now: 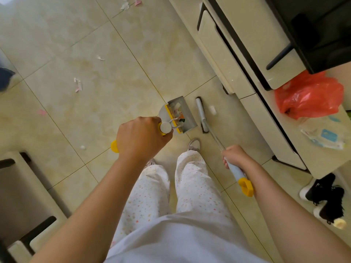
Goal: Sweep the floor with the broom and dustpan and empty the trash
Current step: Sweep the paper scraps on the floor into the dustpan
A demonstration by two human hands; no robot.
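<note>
My left hand (139,138) is shut around the yellow-and-white handle of the grey dustpan (187,118), which stands on the tile floor with paper scraps inside, by its yellow comb. My right hand (236,157) grips the pale blue handle of the broom; its grey head (201,114) rests on the floor just right of the dustpan. A white paper wad (212,110) lies right of the broom head. More torn scraps lie further out: white-pink pieces (77,84), a white piece (100,57), a pink bit (42,112), a small white bit (82,147) and several at the top (131,2).
A cream cabinet (237,54) with black trim runs along the right. A red plastic bag (308,95) and a wipes packet (324,136) lie on its low ledge. Black shoes (324,198) sit at the lower right. A grey-and-cream chair (22,196) stands at the lower left.
</note>
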